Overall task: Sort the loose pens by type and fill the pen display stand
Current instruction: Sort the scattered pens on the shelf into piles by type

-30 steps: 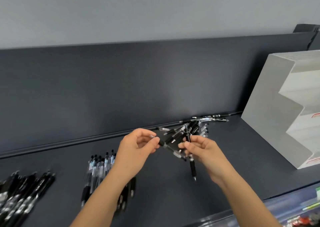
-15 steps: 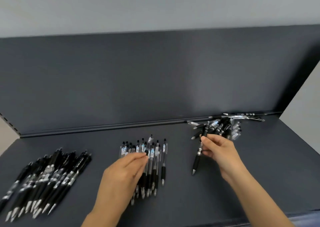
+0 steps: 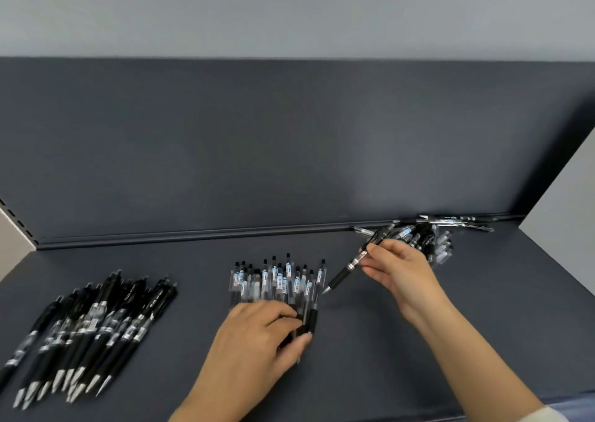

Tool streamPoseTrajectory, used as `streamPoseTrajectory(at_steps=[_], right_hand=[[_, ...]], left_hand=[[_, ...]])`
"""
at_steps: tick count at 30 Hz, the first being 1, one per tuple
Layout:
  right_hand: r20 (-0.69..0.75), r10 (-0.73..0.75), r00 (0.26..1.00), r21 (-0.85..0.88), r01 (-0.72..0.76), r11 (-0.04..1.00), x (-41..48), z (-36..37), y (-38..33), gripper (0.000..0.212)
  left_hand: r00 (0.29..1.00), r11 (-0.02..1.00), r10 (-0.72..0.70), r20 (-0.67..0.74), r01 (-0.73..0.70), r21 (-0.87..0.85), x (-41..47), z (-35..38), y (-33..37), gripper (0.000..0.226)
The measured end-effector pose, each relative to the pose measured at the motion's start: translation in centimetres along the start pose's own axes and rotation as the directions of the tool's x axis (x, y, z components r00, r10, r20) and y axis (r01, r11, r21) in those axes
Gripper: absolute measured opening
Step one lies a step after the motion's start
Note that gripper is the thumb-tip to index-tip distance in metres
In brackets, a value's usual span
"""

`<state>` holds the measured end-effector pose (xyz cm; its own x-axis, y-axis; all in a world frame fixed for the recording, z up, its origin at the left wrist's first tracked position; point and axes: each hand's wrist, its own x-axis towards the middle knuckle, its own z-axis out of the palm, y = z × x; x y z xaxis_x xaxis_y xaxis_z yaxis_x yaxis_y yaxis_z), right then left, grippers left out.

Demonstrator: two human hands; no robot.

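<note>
Position: head-worn, above the shelf (image 3: 370, 370)
Facing: forward and down, toward back panel (image 3: 289, 138)
Nearness: close

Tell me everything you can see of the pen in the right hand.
The pen is black, with a dark rubbery-looking grip, a silver band mid-barrel and a silvery tip. The right hand pinches its barrel above the band, holding it tilted off the shelf: tip down-left towards the middle pile, rear end up towards the loose heap.
</note>
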<state>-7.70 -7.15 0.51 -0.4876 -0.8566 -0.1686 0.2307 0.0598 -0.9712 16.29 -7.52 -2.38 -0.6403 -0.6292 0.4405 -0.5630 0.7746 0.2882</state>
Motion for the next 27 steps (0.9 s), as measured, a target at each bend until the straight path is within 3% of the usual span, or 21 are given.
streamPoseTrajectory(at_steps=[5, 8, 12, 15, 17, 19, 21, 23, 27], right_hand=[[0.148, -0.067, 0.987, 0.009, 0.066, 0.998, -2.1, 2.4, -2.0, 0.003], [0.286, -0.046, 0.957, -0.054, 0.064, 0.997, -3.4, 5.0, -2.2, 0.006], [0.377, -0.053, 0.925, -0.083, 0.091, 0.992, -4.5, 8.3, -1.0, 0.007], [0.368, -0.081, 0.926, -0.173, 0.153, 0.973, -4.4, 9.5, 0.2, 0.007], [0.298, -0.197, 0.934, -0.439, 0.318, 0.84, -3.4, 9.2, 1.2, 0.015], [0.282, -0.321, 0.904, -0.721, 0.421, 0.551, -2.4, 8.2, 2.1, 0.025], [0.315, -0.317, 0.894, -0.841, 0.418, 0.344, -2.0, 7.3, 3.2, 0.033], [0.337, -0.271, 0.902, -0.867, 0.409, 0.283, -2.0, 7.0, 4.3, 0.036], [0.365, -0.262, 0.894, -0.864, 0.429, 0.262, -2.1, 7.0, 5.0, 0.036]], left_hand=[[0.951, 0.951, -0.258, -0.17, 0.219, -0.216, 1.4, -1.6, 0.1, 0.034], [0.926, 0.889, -0.35, -0.14, 0.282, -0.36, 2.3, -2.5, -0.2, 0.027], [0.942, 0.903, -0.313, -0.119, 0.256, -0.346, 1.6, -3.1, -1.0, 0.018], [0.915, 0.894, -0.38, -0.134, 0.326, -0.307, 0.1, -3.9, -2.2, 0.012], [0.886, 0.9, -0.42, -0.198, 0.377, -0.22, -1.0, -4.6, -3.6, 0.009], [0.852, 0.887, -0.46, -0.25, 0.452, -0.094, -2.2, -5.4, -5.5, 0.003], [0.817, 0.836, -0.519, -0.252, 0.546, 0.049, -3.5, -6.0, -7.3, 0.004], [0.792, 0.787, -0.558, -0.247, 0.599, 0.145, -4.6, -6.4, -8.6, 0.007], [0.765, 0.738, -0.595, -0.248, 0.642, 0.209, -5.8, -6.3, -9.5, 0.008]])
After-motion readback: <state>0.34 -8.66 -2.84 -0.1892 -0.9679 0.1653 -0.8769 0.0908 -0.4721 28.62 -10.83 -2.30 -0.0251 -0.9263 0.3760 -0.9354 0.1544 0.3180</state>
